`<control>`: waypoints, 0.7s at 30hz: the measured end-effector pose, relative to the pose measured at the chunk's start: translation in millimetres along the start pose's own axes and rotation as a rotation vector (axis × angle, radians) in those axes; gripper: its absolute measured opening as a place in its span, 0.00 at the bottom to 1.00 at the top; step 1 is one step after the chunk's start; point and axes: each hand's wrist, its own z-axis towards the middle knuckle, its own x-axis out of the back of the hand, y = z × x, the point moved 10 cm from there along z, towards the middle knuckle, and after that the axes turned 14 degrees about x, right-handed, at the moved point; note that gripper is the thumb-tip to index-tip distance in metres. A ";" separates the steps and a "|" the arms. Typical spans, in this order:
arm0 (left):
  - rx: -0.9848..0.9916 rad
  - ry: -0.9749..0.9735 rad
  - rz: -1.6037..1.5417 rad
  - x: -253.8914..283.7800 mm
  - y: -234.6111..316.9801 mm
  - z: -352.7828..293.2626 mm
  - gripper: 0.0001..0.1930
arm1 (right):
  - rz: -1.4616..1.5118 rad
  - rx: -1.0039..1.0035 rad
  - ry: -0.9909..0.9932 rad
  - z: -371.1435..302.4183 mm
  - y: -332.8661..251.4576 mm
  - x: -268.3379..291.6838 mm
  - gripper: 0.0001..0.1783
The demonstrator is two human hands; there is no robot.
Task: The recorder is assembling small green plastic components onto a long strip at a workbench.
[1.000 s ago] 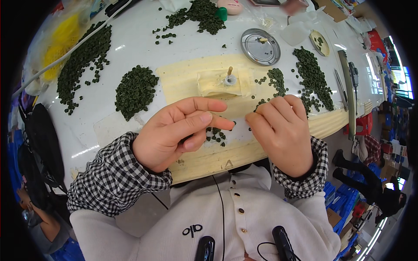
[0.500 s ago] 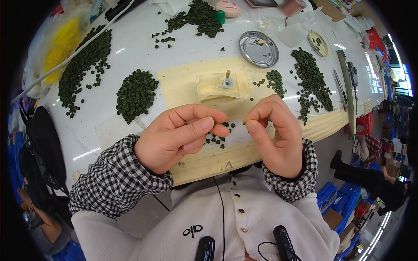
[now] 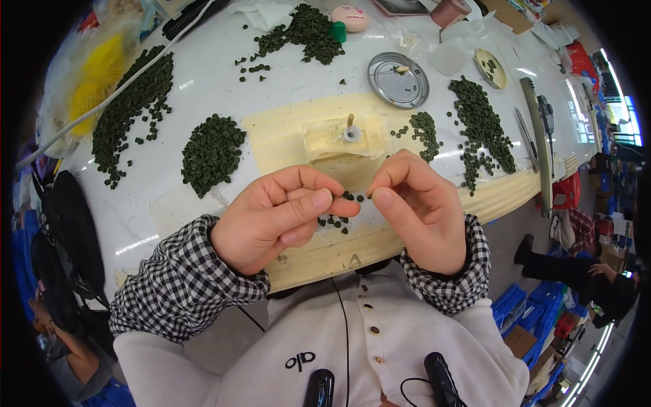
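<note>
Over the near edge of the table, my left hand (image 3: 274, 214) is closed, its thumb pressed against the fingers; whatever they hold is hidden. My right hand (image 3: 424, 214) pinches a small dark piece (image 3: 370, 197) between thumb and forefinger. The fingertips face each other with a narrow gap between them. Small dark green round pieces (image 3: 333, 221) lie on the table beneath and between the hands, partly covered by my left fingers. Just beyond stands a tape-wrapped block (image 3: 319, 141) with a whitish ring (image 3: 351, 133) and an upright brown peg (image 3: 350, 121).
Heaps of dark green pieces lie at left (image 3: 213, 152), far left (image 3: 132, 102), back (image 3: 312, 34) and right (image 3: 481, 122). A round metal dish (image 3: 399, 98) and a pale oval dish (image 3: 498, 76) stand farther back. Tweezers (image 3: 525, 132) lie at right. A white cable (image 3: 108, 91) crosses the left.
My right hand has moved slightly left, toward my left hand, narrowing the gap between the fingertips. My left hand stays nearly in place, and both grips look the same.
</note>
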 end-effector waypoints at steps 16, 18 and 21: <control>0.002 -0.041 -0.070 2.5 -1.8 -1.6 0.08 | -0.459 0.289 0.031 7.8 -42.4 -12.6 0.07; -0.021 -0.022 -0.061 2.4 0.8 -3.1 0.08 | -0.477 0.303 0.045 7.5 -44.5 -13.1 0.08; -0.043 0.032 -0.046 3.0 4.7 -5.4 0.09 | -0.453 0.282 0.052 6.5 -41.9 -13.3 0.09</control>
